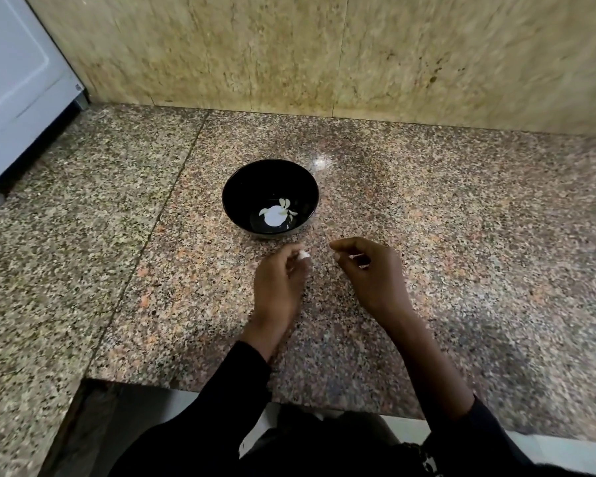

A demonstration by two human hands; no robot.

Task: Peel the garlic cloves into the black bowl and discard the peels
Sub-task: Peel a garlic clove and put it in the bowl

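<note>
A black bowl (233,187) stands on the speckled granite counter, a little beyond my hands. Several pale peeled garlic cloves (285,204) lie at its bottom beside a white light reflection. My left hand (278,282) hovers just in front of the bowl and pinches a small white garlic clove (304,255) at its fingertips. To its right, my right hand (370,270) has its fingers curled, thumb and forefinger pinched together, with a thin pale sliver of peel (356,257) showing among them. The two hands are a short gap apart.
The granite counter (461,208) ends at a front edge near my body, with a seam running diagonally on the left. A tiled stone wall (324,49) rises behind. A white appliance (11,84) stands at the far left.
</note>
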